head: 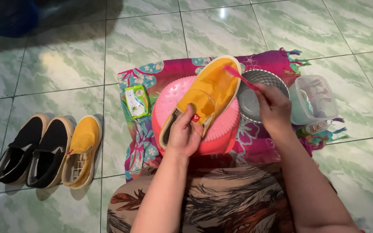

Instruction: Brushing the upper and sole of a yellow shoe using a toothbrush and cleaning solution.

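Being scrubbed over an upturned pink plastic basin (169,101) is a yellow canvas slip-on shoe with a pale rubber sole (208,92), which is being held sole-side left and toe pointing away, resting on the basin's dimpled base. The left hand (184,133) is being kept clenched around the heel and the opening, thumb pressed near the small red tab, while the right hand (273,105) is being closed around the handle of a thin pink toothbrush (238,77), whose bristled end is being laid against the upper near the toe. For the stroke to be done well, the shoe is probably best being braced firmly against the basin so that it is not being pushed away, and the brush is best being drawn in short passes along the fabric, close to the sole seam. A round grey metal pan (255,99) and a clear plastic container (314,99) are being kept just beside the right hand on a magenta patterned cloth (173,69), with a small green packet (136,101) lying to the left. Well apart on the green marbled floor tiles (65,56), a second yellow shoe (82,151) and two black shoes (33,151) are being left side by side.
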